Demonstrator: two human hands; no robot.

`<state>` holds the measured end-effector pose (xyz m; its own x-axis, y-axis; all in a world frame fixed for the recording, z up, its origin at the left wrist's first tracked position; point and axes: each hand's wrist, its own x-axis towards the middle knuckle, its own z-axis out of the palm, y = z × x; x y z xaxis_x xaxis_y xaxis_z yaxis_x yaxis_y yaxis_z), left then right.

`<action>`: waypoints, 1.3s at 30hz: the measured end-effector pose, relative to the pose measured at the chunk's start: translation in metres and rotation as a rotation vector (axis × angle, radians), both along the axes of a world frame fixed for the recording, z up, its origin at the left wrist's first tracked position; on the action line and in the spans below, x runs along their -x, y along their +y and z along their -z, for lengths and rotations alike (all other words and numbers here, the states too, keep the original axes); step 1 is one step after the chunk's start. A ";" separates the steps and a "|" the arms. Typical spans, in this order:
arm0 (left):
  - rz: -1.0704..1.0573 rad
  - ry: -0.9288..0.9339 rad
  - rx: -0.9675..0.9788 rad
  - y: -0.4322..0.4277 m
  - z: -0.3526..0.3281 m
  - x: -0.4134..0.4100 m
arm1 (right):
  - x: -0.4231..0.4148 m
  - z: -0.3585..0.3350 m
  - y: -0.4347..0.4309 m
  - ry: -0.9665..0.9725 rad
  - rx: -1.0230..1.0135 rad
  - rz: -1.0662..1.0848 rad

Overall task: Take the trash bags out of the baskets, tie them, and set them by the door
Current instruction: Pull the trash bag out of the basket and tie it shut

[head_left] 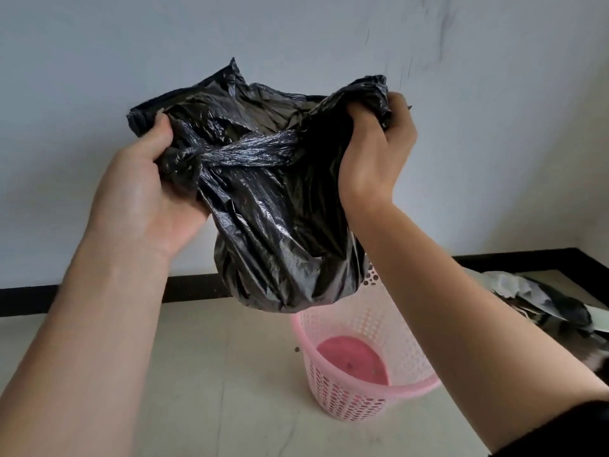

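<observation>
The place reads as an ordinary room in a home, seen at a corner; which room it is cannot be told. Evidence noted: a white painted wall (131, 44) carrying dark scuff marks (443, 31), a black baseboard (194, 286) running along its foot and turning the corner at the right, and a floor (230, 341) of pale tiles with a visible joint line. Household items present: a small pink plastic basket (346, 400) with perforated sides standing on the floor near the wall, a black trash bag (280, 225) held above it, and a heap of crumpled grey sheets (534, 291) lying in the corner.
</observation>
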<state>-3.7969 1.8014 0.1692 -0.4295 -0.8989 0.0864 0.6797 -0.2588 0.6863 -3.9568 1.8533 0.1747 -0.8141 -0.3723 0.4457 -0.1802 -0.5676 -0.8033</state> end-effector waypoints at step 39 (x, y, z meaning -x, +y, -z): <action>-0.255 -1.080 -0.443 -0.086 0.207 -0.168 | -0.096 0.188 -0.075 0.398 -1.512 -0.609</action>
<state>-3.6288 1.7156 -0.0376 0.1060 -0.8293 -0.5487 -0.1279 -0.5586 0.8195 -3.8608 1.7788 -0.0132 -0.3321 -0.8267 -0.4542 -0.5526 0.5608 -0.6166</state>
